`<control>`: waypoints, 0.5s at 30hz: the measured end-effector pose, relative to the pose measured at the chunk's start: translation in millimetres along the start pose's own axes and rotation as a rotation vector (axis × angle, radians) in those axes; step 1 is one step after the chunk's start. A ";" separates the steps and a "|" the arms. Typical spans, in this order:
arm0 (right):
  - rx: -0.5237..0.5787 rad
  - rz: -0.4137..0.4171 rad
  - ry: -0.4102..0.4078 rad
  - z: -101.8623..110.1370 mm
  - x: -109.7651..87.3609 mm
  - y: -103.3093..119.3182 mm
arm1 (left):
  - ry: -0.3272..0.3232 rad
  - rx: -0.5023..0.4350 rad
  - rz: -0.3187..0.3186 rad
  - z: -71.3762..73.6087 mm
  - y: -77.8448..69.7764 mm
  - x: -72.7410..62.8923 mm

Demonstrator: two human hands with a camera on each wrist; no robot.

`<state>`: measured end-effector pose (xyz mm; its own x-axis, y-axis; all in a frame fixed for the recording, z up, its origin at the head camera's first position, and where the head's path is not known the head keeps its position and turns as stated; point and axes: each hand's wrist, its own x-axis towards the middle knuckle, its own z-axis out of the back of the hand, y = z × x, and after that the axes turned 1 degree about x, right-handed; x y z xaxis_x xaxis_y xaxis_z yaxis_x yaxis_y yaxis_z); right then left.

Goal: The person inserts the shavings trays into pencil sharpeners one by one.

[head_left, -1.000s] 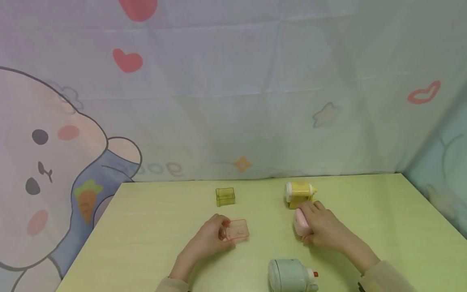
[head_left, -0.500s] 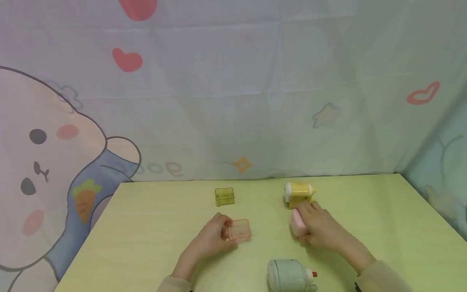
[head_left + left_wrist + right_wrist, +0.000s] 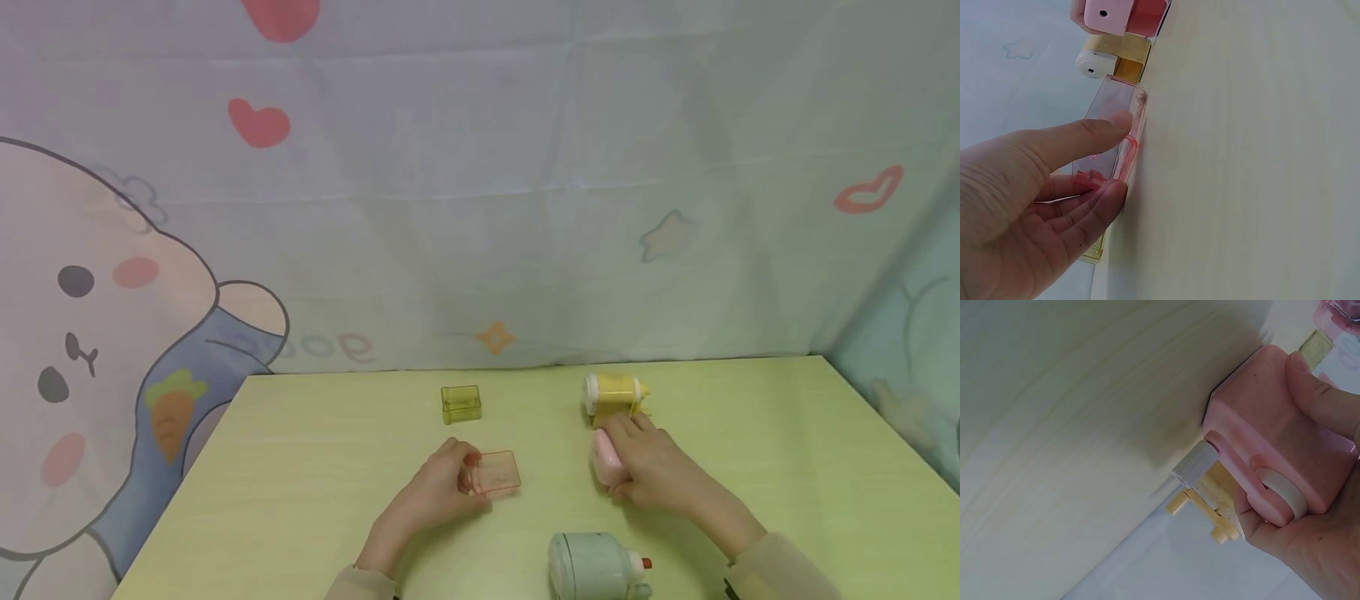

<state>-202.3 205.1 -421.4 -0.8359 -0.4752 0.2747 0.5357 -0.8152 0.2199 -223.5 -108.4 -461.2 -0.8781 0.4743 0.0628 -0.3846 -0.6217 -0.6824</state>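
Observation:
My left hand (image 3: 431,492) grips a clear pink shavings drawer (image 3: 498,472) by its left end. In the left wrist view, thumb and fingers pinch the drawer (image 3: 1102,100) from opposite sides. A pink crank pencil sharpener (image 3: 609,462) is held by my right hand (image 3: 663,471), a short gap to the right of the drawer. Its open drawer slot shows in the left wrist view on the sharpener (image 3: 1107,15). The right wrist view has the hand (image 3: 1329,519) around the sharpener's body (image 3: 1272,406), with the crank (image 3: 1241,472) facing the camera.
Just behind the right hand stands a yellow crank sharpener (image 3: 617,390). A clear yellow drawer (image 3: 461,404) lies farther back on the left. Near the front of the table (image 3: 262,483) is a grey-green sharpener (image 3: 596,567). A printed cloth (image 3: 480,208) hangs behind the table.
My right hand has shifted slightly left with the pink sharpener. My left hand has moved slightly right with the pink drawer, so the gap between them is narrower.

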 end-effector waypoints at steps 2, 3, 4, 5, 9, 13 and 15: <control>0.002 0.000 -0.002 -0.4 0.0 0.2 | 0.001 0.003 -0.002 -0.8 -0.4 0.6; 0.005 0.000 -0.002 -0.6 0.1 0.4 | 0.002 0.006 -0.003 -1.3 -0.6 1.0; 0.010 -0.001 -0.001 -0.8 0.3 0.7 | 0.003 0.010 -0.002 -2.0 -0.6 1.6; 0.013 -0.002 0.000 -1.3 0.6 0.8 | 0.004 0.013 -0.002 -2.7 -0.7 2.2; 0.020 0.007 0.004 -4.0 2.1 1.0 | 0.011 0.022 -0.005 -5.0 -1.2 3.8; 0.016 0.031 -0.006 -6.1 4.6 1.4 | 0.011 0.015 -0.005 -6.4 -2.2 5.4; 0.012 0.045 -0.016 -6.2 6.1 1.7 | 0.008 0.013 -0.010 -7.0 -2.9 6.5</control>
<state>-207.3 198.7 -425.2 -0.8089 -0.5062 0.2991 0.5744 -0.7890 0.2182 -226.1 -99.1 -463.9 -0.8720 0.4853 0.0635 -0.3968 -0.6249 -0.6723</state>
